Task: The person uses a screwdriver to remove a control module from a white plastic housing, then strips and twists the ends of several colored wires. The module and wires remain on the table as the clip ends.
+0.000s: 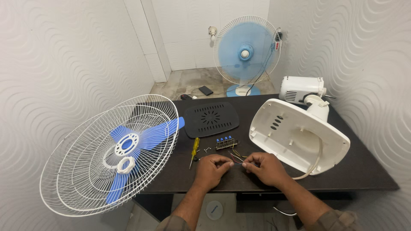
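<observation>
While both hands rest low in the frame's centre on the table (342,171), the left hand (210,170) and right hand (266,167) each pinch thin coloured wires (238,159) below the switch block (225,143).

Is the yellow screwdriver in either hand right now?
No, the screwdriver lies on the table left of the left hand; both hands pinch thin wires.
</observation>
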